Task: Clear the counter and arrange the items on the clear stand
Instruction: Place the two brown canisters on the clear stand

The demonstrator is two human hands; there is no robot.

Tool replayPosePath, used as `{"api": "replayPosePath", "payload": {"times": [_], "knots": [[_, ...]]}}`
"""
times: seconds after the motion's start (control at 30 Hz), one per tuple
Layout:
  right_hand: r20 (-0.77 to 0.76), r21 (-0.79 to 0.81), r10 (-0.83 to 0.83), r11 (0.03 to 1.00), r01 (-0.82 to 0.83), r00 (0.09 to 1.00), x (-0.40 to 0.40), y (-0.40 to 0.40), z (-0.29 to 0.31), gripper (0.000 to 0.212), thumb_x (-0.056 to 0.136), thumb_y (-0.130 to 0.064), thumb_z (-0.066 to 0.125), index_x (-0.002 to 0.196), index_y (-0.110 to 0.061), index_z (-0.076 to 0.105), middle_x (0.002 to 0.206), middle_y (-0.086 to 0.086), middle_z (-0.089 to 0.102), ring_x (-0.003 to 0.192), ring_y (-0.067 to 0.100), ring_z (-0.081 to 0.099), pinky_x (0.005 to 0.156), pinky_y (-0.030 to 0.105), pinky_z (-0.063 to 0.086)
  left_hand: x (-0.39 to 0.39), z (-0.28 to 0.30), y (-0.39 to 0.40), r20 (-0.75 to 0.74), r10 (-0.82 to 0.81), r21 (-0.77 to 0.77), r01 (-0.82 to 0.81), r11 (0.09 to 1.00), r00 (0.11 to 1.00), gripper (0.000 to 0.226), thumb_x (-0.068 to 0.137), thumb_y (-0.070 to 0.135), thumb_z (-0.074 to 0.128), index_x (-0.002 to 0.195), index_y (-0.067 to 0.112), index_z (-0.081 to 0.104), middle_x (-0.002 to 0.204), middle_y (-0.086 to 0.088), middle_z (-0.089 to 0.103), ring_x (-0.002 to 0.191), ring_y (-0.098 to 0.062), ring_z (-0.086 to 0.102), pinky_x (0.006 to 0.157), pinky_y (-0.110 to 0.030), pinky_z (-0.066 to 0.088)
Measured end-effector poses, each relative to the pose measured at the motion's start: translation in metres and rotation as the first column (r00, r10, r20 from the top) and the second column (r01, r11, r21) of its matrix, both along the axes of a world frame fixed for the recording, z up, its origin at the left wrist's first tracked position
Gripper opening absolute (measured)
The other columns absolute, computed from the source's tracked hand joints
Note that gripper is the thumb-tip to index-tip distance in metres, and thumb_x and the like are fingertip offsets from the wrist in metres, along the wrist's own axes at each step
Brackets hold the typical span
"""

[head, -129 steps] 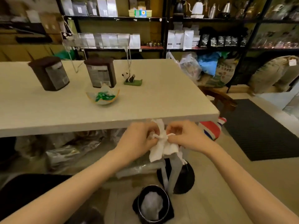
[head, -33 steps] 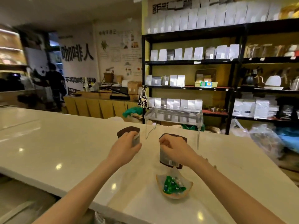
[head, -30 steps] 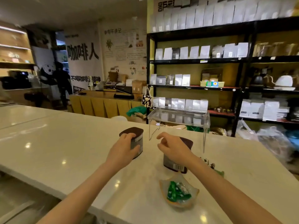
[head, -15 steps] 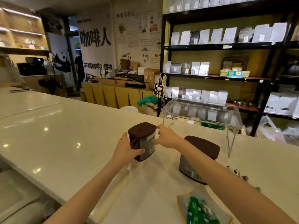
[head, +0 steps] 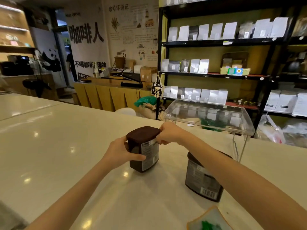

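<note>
A dark brown jar (head: 144,149) with a brown lid and a grey label stands on the white counter (head: 49,143). My left hand (head: 120,152) wraps its near left side and my right hand (head: 169,134) grips its far right edge by the lid. A second brown jar (head: 201,183) stands to the right, partly hidden behind my right forearm. The clear stand (head: 209,116) rises on thin legs at the counter's far edge, its top bare. A small glass dish with green candies (head: 210,221) lies at the bottom right.
Black shelves (head: 232,42) with white and grey pouches fill the wall behind the counter. Plastic bags (head: 282,131) pile up at the far right. A second counter with yellow panels (head: 108,95) stands further back, and a person is partly seen in the doorway.
My right hand left the right jar and went to the left jar, so both hands hold it. The view has moved closer and the dish has slid to the bottom edge.
</note>
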State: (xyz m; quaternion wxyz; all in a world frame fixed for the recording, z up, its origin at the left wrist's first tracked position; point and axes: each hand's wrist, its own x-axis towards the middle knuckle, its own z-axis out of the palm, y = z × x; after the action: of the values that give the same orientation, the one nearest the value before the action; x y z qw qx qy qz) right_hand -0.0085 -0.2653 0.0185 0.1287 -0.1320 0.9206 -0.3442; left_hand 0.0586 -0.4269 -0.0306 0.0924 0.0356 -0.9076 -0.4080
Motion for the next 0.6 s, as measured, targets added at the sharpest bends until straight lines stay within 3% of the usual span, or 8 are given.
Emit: {"api": "replayPosePath", "payload": {"times": [0.13, 0.23, 0.4, 0.5, 0.6], "knots": [[-0.057, -0.075, -0.031, 0.997, 0.026, 0.998, -0.006, 0.009, 0.031, 0.024, 0.084, -0.003, 0.048, 0.105, 0.006, 0.056, 0.092, 0.018, 0.065, 0.082, 0.024, 0.065, 0.068, 0.029, 0.056, -0.008, 0.034, 0.005, -0.08, -0.048, -0.041, 0.045, 0.998, 0.996, 0.079, 0.058, 0.031, 0.085, 0.127, 0.017, 0.05, 0.12, -0.005, 0.066, 0.092, -0.014, 0.056, 0.072, -0.023, 0.049], [-0.068, -0.177, -0.074, 0.982, 0.06, 0.995, -0.017, 0.017, 0.057, 0.029, 0.085, 0.0, 0.04, 0.109, 0.007, 0.054, 0.095, 0.022, 0.066, 0.082, 0.029, 0.067, 0.071, 0.033, 0.056, -0.017, 0.064, 0.012, -0.155, -0.078, -0.086, 0.066, 0.994, 0.985, 0.074, 0.061, 0.032, 0.082, 0.126, 0.017, 0.052, 0.119, -0.004, 0.066, 0.09, -0.012, 0.054, 0.062, -0.015, 0.044], [-0.115, -0.316, -0.164, 0.941, 0.12, 0.98, -0.028, 0.035, 0.098, 0.03, 0.088, -0.026, 0.039, 0.094, -0.004, 0.059, 0.095, 0.021, 0.069, 0.08, 0.029, 0.066, 0.084, 0.04, 0.054, -0.043, 0.103, 0.027, -0.266, -0.135, -0.131, 0.103, 0.986, 0.954, 0.069, 0.062, 0.035, 0.08, 0.123, 0.017, 0.055, 0.116, -0.003, 0.068, 0.087, -0.008, 0.053, 0.058, -0.01, 0.039], [-0.159, -0.355, -0.235, 0.92, 0.167, 0.959, -0.04, 0.045, 0.114, 0.039, 0.089, -0.036, 0.043, 0.102, -0.004, 0.06, 0.095, 0.017, 0.068, 0.081, 0.027, 0.066, 0.081, 0.038, 0.054, -0.064, 0.117, 0.039, -0.339, -0.156, -0.136, 0.116, 0.984, 0.928, 0.068, 0.063, 0.036, 0.08, 0.123, 0.017, 0.055, 0.118, -0.003, 0.067, 0.09, -0.008, 0.051, 0.069, -0.018, 0.044], [-0.193, -0.406, -0.315, 0.888, 0.217, 0.929, -0.055, 0.054, 0.12, 0.037, 0.086, -0.031, 0.051, 0.107, -0.001, 0.061, 0.101, 0.016, 0.068, 0.086, 0.027, 0.067, 0.082, 0.039, 0.057, -0.091, 0.121, 0.054, -0.373, -0.16, -0.098, 0.133, 0.986, 0.914, 0.068, 0.061, 0.036, 0.081, 0.122, 0.017, 0.056, 0.118, -0.002, 0.067, 0.093, -0.007, 0.051, 0.077, -0.023, 0.044]]}}
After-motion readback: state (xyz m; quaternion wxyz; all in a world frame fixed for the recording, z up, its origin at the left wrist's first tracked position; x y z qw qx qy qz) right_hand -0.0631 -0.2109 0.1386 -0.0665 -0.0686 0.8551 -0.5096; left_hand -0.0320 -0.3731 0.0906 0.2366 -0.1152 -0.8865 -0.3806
